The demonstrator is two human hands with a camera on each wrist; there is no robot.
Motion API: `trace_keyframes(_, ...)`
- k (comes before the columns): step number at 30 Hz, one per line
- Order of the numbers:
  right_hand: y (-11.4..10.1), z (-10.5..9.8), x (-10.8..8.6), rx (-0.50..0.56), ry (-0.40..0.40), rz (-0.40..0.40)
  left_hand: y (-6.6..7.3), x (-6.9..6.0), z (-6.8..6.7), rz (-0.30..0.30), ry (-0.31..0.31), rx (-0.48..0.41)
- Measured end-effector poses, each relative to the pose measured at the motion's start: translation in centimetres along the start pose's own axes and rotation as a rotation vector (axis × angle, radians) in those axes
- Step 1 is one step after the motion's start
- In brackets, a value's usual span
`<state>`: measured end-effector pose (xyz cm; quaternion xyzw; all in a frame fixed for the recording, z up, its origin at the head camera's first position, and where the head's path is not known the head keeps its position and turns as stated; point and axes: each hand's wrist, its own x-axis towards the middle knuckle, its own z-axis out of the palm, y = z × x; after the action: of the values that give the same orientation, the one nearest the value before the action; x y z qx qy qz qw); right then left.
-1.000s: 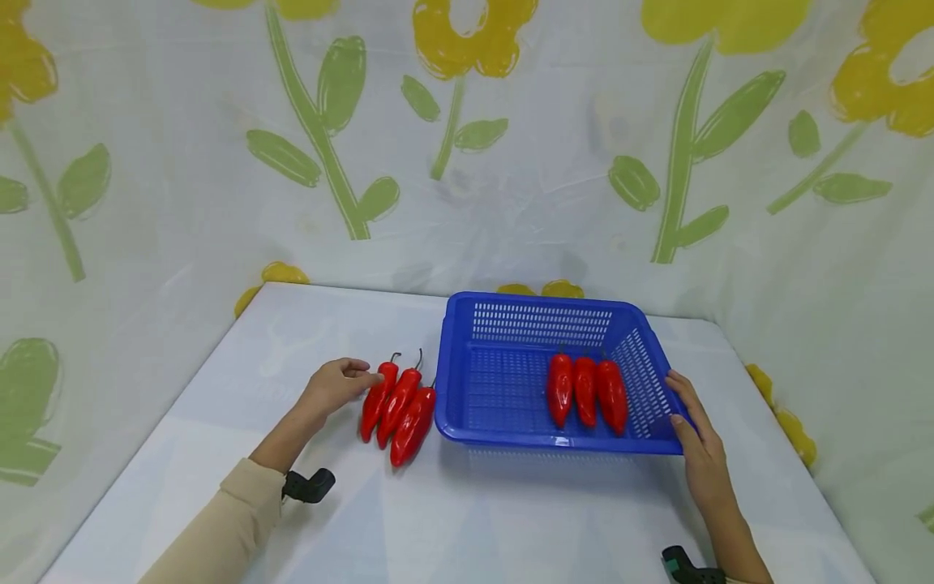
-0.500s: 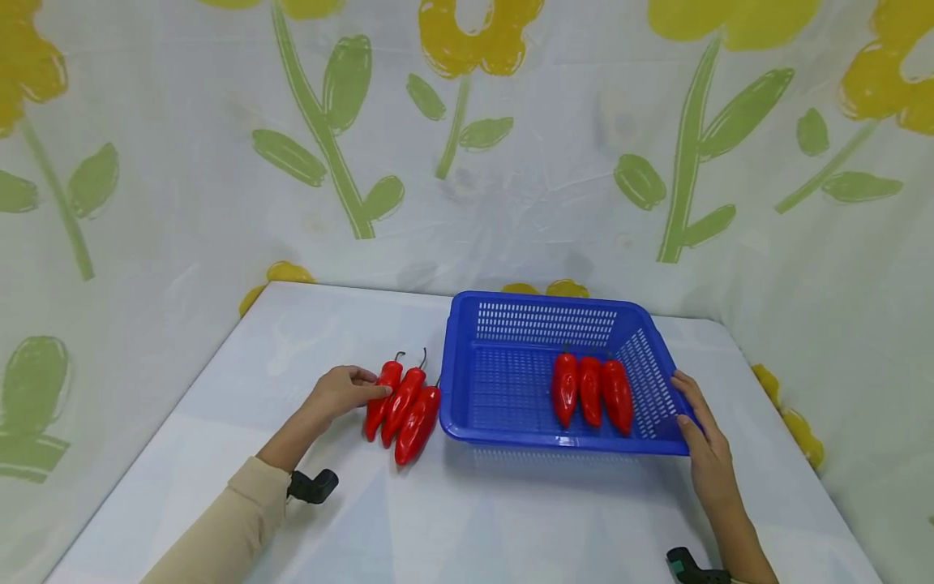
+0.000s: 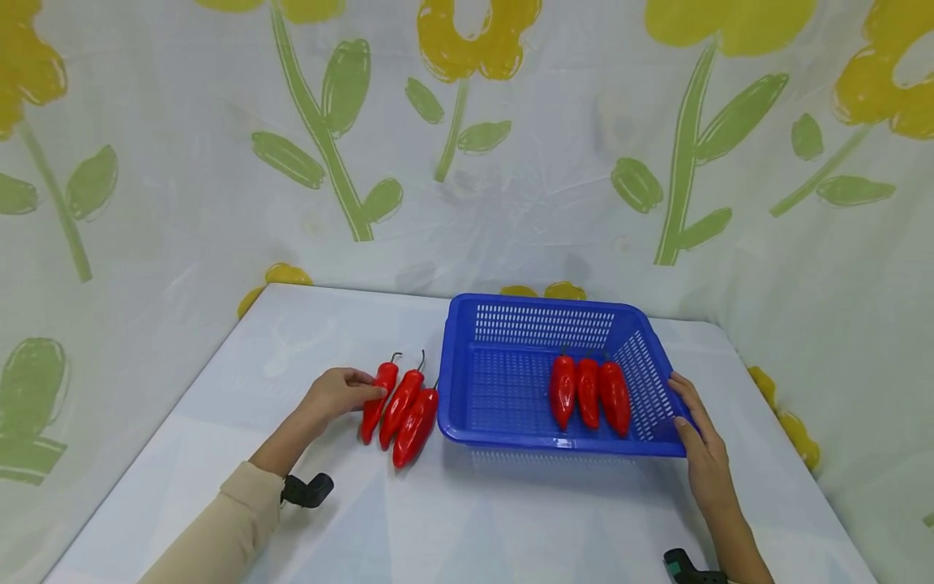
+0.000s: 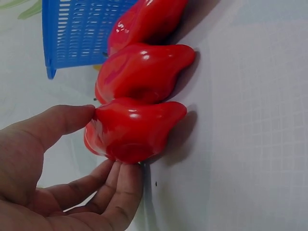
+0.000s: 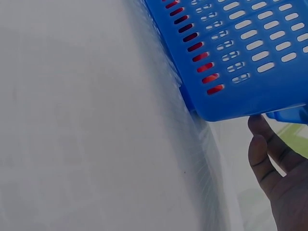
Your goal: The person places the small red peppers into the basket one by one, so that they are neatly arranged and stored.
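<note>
My left hand [image 3: 339,395] pinches the leftmost of three glossy red chili peppers lying side by side on the table. In the left wrist view the thumb touches one side of that chili pepper [image 4: 134,130], and the other fingers lie against its opposite side. The middle chili pepper [image 3: 401,410] and the third chili pepper [image 3: 417,428] rest just to its right. At the right, my right hand [image 3: 704,454] holds the side rim of a blue plastic basket [image 3: 503,442]. Three more red chili peppers [image 3: 588,392] lie inside the basket, toward its right side.
A white table [image 3: 511,527] carries everything. The basket stands close to the third loose chili pepper. Behind and beside the table hangs a white cloth [image 3: 540,203] printed with yellow flowers and green leaves.
My left hand has moved slightly right onto the leftmost chili pepper and now grips it; that pepper has shifted a little from its neighbour. My right hand stays at the basket rim.
</note>
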<state>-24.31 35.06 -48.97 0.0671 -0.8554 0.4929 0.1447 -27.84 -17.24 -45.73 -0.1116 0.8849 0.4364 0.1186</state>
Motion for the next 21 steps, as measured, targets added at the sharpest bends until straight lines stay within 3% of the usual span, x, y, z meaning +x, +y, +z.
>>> trace_keyframes(10, 0.0, 0.1, -0.2, 0.002, 0.002, 0.009, 0.2, -0.6, -0.8, 0.002, -0.002, -0.061)
trace_keyframes(21, 0.1, 0.1, -0.1, 0.011, 0.002, -0.006, 2.6, -1.7, -2.0, 0.053, -0.021, -0.217)
